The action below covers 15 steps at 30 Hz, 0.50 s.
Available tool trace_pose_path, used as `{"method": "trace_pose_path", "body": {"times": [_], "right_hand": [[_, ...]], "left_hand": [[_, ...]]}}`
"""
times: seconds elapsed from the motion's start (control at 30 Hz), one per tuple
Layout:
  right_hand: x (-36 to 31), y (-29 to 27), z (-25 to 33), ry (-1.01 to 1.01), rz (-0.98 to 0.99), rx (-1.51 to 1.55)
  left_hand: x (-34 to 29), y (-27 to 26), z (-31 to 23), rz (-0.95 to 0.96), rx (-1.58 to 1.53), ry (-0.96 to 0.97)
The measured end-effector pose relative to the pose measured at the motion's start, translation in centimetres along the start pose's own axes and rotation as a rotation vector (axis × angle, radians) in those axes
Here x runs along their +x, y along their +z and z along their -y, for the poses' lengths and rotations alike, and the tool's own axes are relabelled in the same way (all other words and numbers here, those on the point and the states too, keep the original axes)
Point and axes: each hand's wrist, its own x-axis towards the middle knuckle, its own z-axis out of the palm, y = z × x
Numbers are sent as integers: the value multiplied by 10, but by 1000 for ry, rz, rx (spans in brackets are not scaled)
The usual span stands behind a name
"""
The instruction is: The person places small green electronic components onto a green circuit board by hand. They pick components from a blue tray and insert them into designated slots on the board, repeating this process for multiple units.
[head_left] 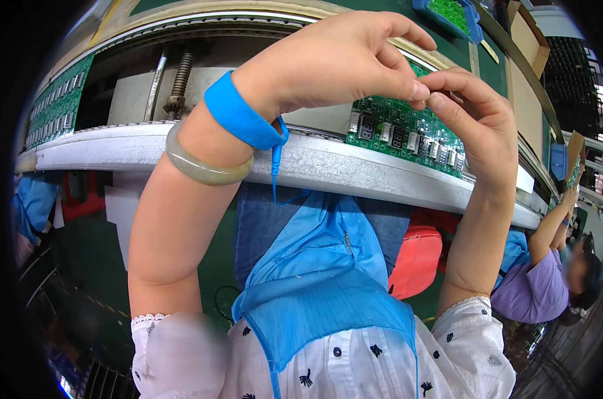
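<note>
Above a green circuit board point(401, 147), my left hand point(344, 63) and my right hand point(477, 110) meet at the fingertips. Each hand is closed in a pinch, with thumb and finger pressed together. Whatever lies between the fingertips is too small to make out. The board carries small black digit displays and a row of white connectors along its near side; my fingers cover part of its far side. A blue wrist strap point(238, 112) with a cord and a pale bangle point(205, 166) circle my left arm.
A metal conveyor rail point(314, 149) runs across in front of me. More circuit boards point(56, 103) sit at the far left, near a threaded rod point(180, 80). At the back right stands a blue bin point(475, 26) of green parts. A person in purple point(534, 292) works at the right.
</note>
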Motion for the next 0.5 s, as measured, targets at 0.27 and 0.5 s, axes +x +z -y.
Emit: {"method": "trace_pose_path", "body": {"times": [0.27, 0.5], "right_hand": [[-3, 7, 4, 66, -85, 7], [-8, 13, 5, 67, -313, -80]], "left_hand": [[-3, 2, -1, -46, 66, 17], [-1, 0, -2, -20, -184, -37]]}}
